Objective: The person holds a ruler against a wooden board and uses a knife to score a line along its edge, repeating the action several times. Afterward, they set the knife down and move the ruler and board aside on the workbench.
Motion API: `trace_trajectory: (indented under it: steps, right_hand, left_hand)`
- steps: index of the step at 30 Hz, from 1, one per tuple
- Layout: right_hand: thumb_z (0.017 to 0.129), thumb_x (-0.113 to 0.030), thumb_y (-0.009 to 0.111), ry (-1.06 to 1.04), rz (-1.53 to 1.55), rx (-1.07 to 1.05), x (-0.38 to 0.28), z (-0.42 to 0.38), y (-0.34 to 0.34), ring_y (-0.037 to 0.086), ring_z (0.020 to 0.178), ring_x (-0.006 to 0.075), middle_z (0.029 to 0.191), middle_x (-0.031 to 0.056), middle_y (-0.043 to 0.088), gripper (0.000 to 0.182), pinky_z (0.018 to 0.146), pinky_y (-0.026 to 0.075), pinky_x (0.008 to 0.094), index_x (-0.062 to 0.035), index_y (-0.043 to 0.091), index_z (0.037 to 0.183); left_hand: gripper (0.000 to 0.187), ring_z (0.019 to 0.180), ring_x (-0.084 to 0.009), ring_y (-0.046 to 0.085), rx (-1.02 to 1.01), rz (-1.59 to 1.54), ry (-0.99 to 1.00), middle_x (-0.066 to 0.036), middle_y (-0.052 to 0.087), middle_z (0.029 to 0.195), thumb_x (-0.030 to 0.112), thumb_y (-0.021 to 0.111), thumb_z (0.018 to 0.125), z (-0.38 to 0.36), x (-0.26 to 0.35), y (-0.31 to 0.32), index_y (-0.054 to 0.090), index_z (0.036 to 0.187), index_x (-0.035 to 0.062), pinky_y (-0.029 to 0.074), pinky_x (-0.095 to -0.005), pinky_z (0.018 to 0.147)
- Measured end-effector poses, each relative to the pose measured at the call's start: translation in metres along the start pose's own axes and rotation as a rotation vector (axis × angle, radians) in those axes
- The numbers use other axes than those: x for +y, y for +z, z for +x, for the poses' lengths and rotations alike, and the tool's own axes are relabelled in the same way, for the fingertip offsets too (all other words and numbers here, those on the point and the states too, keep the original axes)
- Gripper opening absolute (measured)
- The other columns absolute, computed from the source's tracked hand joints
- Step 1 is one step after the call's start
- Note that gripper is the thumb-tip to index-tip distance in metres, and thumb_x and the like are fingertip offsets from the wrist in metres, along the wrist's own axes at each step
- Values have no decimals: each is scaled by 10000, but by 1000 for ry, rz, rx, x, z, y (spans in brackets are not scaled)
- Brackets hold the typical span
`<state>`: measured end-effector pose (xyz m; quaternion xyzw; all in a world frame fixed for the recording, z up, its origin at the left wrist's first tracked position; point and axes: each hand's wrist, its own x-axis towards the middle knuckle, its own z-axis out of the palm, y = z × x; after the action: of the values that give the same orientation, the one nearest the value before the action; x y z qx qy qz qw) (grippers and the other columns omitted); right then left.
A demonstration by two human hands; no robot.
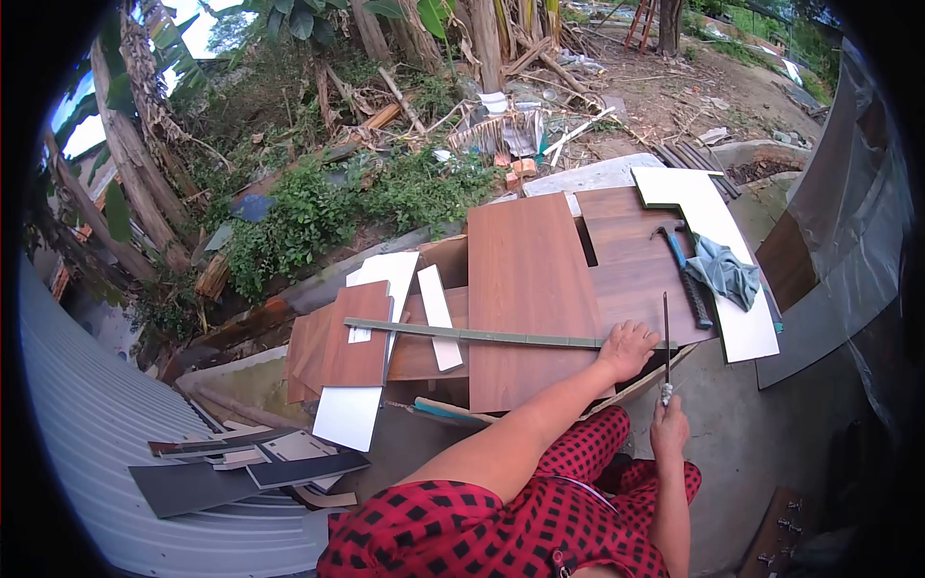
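No readable text, label or number shows anywhere.

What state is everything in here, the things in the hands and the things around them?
Left hand: pressed down on the strip.
Right hand: closed around the tool's handle.
Long thin tool: held, upright in view.
Green-grey strip: lying across boards.
Wide brown board: flat.
Hammer: lying down, unheld.
Cloth: crumpled.
White panel: notched, partly under the cloth.
Plastic sheet: creased.
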<state>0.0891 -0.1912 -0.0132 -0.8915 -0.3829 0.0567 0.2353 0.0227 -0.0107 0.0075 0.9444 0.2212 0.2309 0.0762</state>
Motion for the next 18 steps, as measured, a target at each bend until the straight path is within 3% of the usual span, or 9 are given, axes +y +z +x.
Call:
trace_trajectory:
  steps: [7, 11, 13, 18]
  right_hand:
    - [886, -243, 528, 50, 79, -19, 27, -79, -8, 567, 649, 440, 654, 228, 570, 222, 553, 404, 519, -43, 434, 862]
    - [877, -247, 537, 22, 78, -2, 19, -64, -12, 564, 633, 442, 616, 229, 558, 229, 550, 410, 518, -39, 441, 869]
    - [890, -283, 504, 48, 55, -54, 5, -37, -14, 568, 673, 454, 658, 237, 578, 255, 600, 413, 551, -36, 437, 898]
    - [885, -275, 501, 61, 105, 0, -7, 5, -3, 589, 698, 442, 701, 239, 603, 249, 632, 445, 540, -36, 438, 912]
  left_hand:
    - [284, 942, -254, 494, 39, 20, 18, -59, 510, 930, 261, 647, 749, 1, -2, 4, 524, 990, 175, 395, -404, 762]
    - [258, 910, -270, 503, 61, -19, 71, -66, 507, 915, 255, 645, 752, 3, -5, 11, 523, 958, 160, 414, -416, 738]
    - [257, 908, -273, 502, 58, 13, 75, -68, 503, 916, 249, 648, 749, 4, -5, 17, 520, 949, 151, 418, -424, 744]
    - [258, 910, -278, 497, 29, 23, 101, -69, 499, 921, 248, 650, 750, 5, -4, 12, 516, 943, 142, 412, -418, 756]
